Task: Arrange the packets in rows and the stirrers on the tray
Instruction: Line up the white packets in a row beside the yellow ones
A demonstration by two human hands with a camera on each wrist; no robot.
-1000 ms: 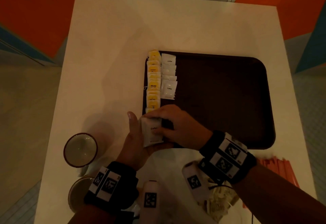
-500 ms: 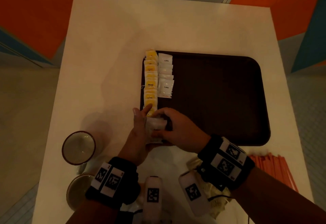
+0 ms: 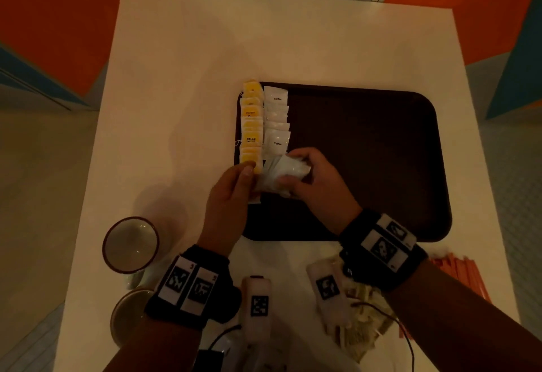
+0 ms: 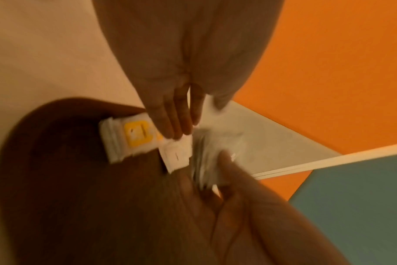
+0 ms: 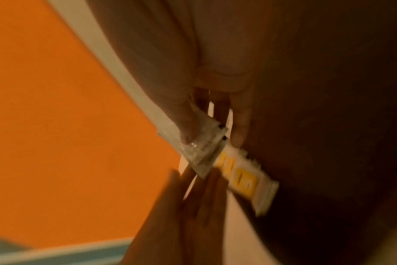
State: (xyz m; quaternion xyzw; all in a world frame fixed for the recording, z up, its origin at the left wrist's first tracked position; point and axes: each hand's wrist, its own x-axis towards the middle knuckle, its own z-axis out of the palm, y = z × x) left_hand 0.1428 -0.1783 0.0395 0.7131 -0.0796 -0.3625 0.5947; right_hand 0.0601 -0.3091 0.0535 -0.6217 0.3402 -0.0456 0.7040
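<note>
— White plastic, crinkled: a stack of white packets (image 3: 283, 176) is pinched in the right hand (image 3: 318, 187), thumb under, fingers curled over the top.

— And the left hand (image 3: 231, 195)?

— Flat, fingers straight together, edge against the stack's left side. Both hover over the near left corner of the dark brown tray (image 3: 381, 166).

— Where do the other packets lie?

— A row of yellow packets (image 3: 251, 125) runs along the tray's left edge; a row of white coffee packets (image 3: 276, 121) lies just beside it. Orange stirrers (image 3: 460, 275) sit on the white table (image 3: 181, 84), near the tray's right corner.
</note>
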